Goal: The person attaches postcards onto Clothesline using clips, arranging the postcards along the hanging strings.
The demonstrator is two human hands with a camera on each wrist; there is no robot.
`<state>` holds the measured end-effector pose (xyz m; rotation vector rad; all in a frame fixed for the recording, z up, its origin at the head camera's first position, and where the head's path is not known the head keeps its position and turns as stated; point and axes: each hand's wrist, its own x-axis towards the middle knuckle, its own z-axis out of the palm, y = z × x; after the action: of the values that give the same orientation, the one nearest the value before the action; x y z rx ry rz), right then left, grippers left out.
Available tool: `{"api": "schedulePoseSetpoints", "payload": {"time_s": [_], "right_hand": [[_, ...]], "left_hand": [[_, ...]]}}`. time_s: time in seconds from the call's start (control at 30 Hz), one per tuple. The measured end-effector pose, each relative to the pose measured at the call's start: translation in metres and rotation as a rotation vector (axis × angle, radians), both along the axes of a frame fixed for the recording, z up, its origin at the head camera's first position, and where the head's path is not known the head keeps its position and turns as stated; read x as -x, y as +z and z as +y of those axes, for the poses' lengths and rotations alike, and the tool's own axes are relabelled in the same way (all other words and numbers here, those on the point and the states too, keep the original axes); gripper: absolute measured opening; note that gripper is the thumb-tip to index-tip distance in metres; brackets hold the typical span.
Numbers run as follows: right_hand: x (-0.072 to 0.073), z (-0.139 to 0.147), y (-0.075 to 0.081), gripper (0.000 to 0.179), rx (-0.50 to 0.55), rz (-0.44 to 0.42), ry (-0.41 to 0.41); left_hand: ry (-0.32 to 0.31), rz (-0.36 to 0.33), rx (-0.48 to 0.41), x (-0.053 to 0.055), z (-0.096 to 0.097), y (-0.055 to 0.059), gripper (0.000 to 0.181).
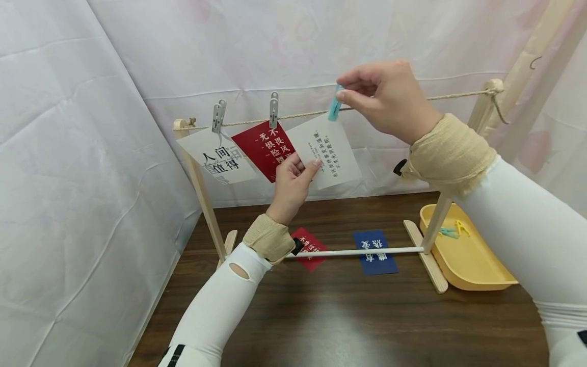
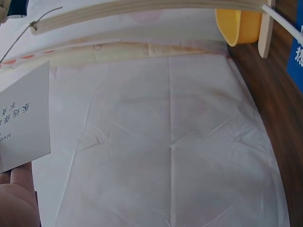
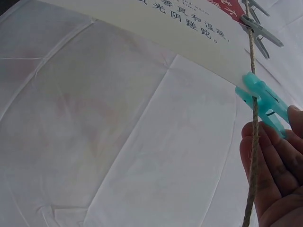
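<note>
Clothespin (image 1: 335, 105) at edge of card (image 1: 344, 158) (corner)

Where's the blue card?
In the head view, the blue card lies on the brown table, right of the red card lying there and left of the yellow tray, just below the hanging line.

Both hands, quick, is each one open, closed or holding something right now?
Left hand: closed, pinching the rightmost white card.
Right hand: closed, pinching the turquoise clothespin at the rope.
</note>
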<state>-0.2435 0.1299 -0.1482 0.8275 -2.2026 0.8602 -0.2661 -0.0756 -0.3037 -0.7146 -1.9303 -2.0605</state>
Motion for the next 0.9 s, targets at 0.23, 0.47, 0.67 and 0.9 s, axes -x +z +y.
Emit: {"api": "schedulePoseSetpoints", "payload": {"time_s": [0.23,0.47,0.67,0.9], "right_hand": [[0.004,0.002,0.001,0.024,0.018,-0.054,0.016],[0.004,0.005,-0.001,0.027,0.002,-0.055,0.004],[0.0,0.007,-0.001,0.023,0.028,-0.013,0.007],[-0.012,0.013,-0.003,0.016,0.03,0.098,-0.015]], "left_hand": [[-0.002,-0.004,0.0,0.001,-0.001,-0.001,0.036],[-0.02,-0.004,-0.011,0.001,-0.001,-0.003,0.037],[-0.024,0.009,-0.006,0.0,-0.002,-0.006,0.037],[-0.072,0.047,0.002,-0.001,-0.002,-0.01,0.039]]}}
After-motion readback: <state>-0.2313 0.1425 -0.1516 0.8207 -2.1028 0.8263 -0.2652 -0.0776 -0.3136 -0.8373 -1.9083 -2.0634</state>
